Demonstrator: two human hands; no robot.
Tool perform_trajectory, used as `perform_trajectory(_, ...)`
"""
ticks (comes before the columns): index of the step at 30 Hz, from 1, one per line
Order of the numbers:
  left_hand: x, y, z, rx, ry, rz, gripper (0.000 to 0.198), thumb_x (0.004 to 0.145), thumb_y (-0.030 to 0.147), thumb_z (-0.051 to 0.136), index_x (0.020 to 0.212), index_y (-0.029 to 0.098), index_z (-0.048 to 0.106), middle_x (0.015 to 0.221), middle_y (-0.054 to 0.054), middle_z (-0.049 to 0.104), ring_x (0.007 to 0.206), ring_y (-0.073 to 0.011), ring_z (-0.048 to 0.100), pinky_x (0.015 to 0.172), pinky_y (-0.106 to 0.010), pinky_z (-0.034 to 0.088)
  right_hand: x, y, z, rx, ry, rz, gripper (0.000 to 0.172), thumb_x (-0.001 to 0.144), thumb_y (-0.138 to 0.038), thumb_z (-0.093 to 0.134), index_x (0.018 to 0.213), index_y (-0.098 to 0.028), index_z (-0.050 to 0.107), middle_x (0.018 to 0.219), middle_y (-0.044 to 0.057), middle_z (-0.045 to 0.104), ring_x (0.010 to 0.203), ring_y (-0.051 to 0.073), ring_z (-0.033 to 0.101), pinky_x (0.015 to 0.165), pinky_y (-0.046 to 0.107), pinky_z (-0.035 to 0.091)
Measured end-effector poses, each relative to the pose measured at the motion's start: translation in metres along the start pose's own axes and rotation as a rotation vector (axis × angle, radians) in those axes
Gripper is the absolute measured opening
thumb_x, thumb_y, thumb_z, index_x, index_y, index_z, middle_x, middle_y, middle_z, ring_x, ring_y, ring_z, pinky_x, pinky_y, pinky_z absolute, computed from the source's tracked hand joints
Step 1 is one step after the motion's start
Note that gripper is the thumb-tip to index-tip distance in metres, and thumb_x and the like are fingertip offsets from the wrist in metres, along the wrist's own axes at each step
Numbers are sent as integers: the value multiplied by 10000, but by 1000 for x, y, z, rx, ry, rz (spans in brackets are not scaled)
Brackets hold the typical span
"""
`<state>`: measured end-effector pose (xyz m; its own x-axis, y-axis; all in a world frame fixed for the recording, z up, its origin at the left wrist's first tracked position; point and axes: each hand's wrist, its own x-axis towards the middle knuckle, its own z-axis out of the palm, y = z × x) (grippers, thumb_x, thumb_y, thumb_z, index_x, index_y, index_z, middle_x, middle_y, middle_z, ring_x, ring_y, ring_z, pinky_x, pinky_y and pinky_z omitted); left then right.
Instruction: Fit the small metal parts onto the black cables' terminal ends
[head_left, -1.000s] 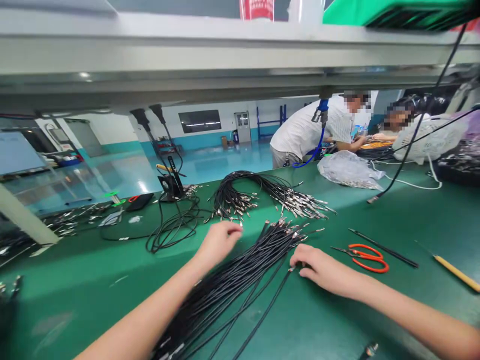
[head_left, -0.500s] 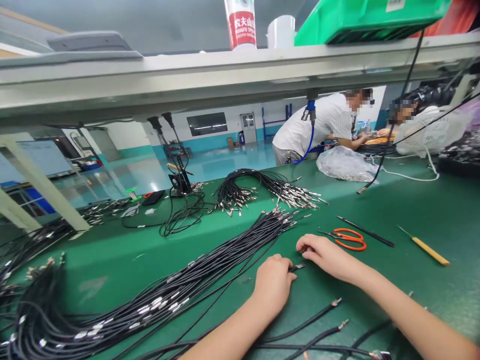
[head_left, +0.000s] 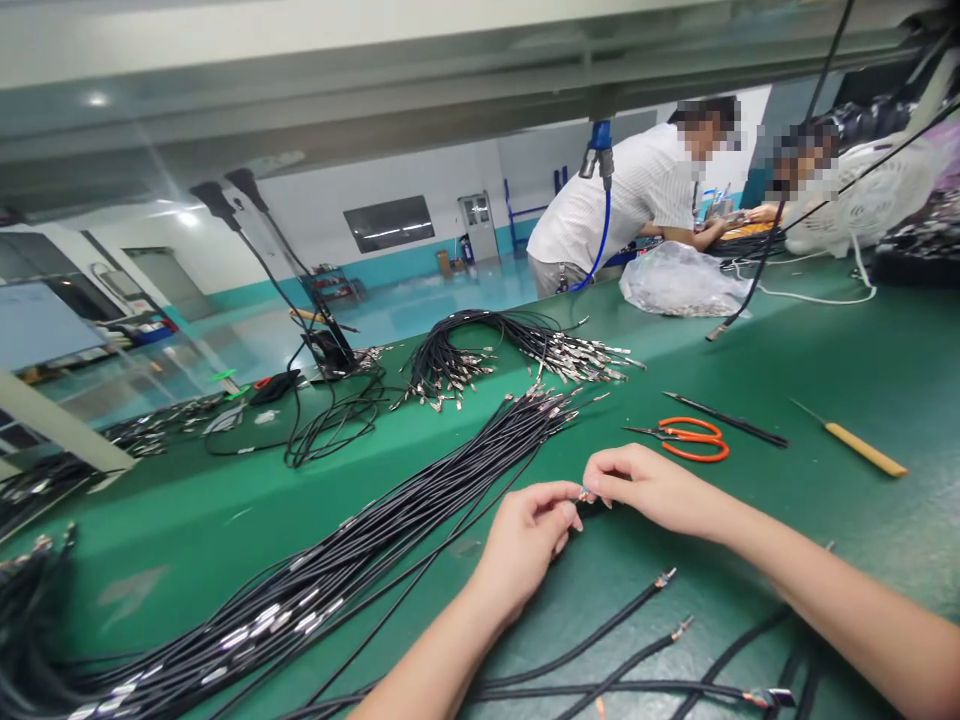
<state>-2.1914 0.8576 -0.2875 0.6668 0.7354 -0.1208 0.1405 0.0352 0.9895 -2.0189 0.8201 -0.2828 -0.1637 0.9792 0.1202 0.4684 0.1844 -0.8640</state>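
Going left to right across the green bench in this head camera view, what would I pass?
Black cable bundle → left hand → cable end → right hand → orange-handled pliers → yellow-handled awl

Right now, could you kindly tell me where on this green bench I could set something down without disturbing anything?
Bare green bench mat lies right of the right hand, below the orange-handled scissors and yellow-handled awl. It is crowded left of the left hand, under the black cable bundle, and below both hands, among the loose cable ends.
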Motion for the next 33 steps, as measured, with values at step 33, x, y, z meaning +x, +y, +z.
perform_trajectory(33, -10, 0, 12, 358, 288, 311, 112, 732, 203, 537, 711, 140, 626, 692, -42, 576, 646, -143, 524, 582, -224, 400, -4, -6, 13, 212, 61, 2, 219, 745, -219, 420, 543, -154, 469, 514, -41, 384, 514, 97, 335, 505, 226, 257)
